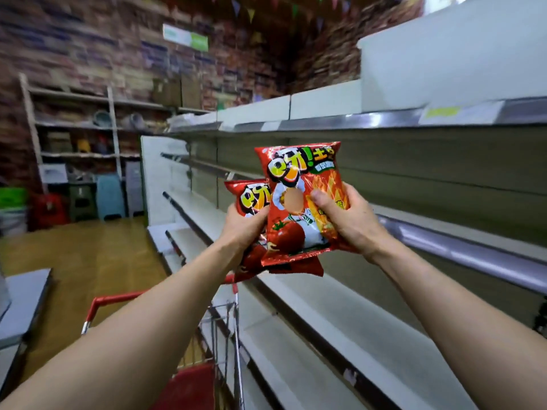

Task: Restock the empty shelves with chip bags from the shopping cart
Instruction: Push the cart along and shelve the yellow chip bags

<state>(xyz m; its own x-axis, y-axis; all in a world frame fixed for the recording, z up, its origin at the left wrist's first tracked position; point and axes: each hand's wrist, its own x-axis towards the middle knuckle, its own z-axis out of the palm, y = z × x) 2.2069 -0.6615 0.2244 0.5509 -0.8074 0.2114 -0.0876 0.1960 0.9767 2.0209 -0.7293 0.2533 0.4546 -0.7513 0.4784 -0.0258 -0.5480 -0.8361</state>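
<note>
Plainly, each hand holds one bag in the air, off the front edge of the empty shelf (325, 306). The right hand (349, 223) pinches the front chip bag (299, 202), and the left hand (245, 224) grips the rear chip bag (251, 196). The overlapping foil (slick, likely) could slide, dropping one short of the shelf edge, towards the shopping cart (228, 318).

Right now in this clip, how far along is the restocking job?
Barely begun. Done: nothing visible; the shelves hold no bags. In hand: the left hand grips the rear chip bag, the right hand grips the front chip bag, both raised before the shelves. Left: placing both, then whatever remains in the shopping cart, its contents mostly hidden.
</note>
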